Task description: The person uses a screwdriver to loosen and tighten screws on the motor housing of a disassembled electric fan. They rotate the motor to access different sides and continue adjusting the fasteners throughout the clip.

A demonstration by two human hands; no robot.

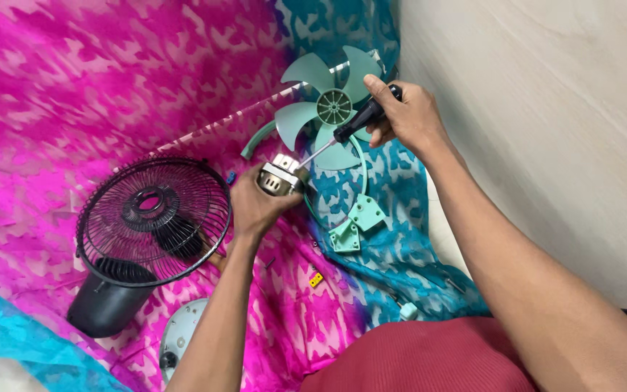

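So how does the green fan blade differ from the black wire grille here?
The green fan blade is pale mint, with solid broad paddles round a ribbed hub; the black wire grille is dark, open thin spokes. The blade lies behind the right hand and its screwdriver; the grille sits apart, beyond the left hand, propped over a black housing. Both are round and rest on the patterned cloth.

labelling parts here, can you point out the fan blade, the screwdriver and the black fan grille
fan blade (334,107), head view, on its ribbed centre hub
screwdriver (359,120), head view, on its black handle
black fan grille (150,203), head view, on its centre ring
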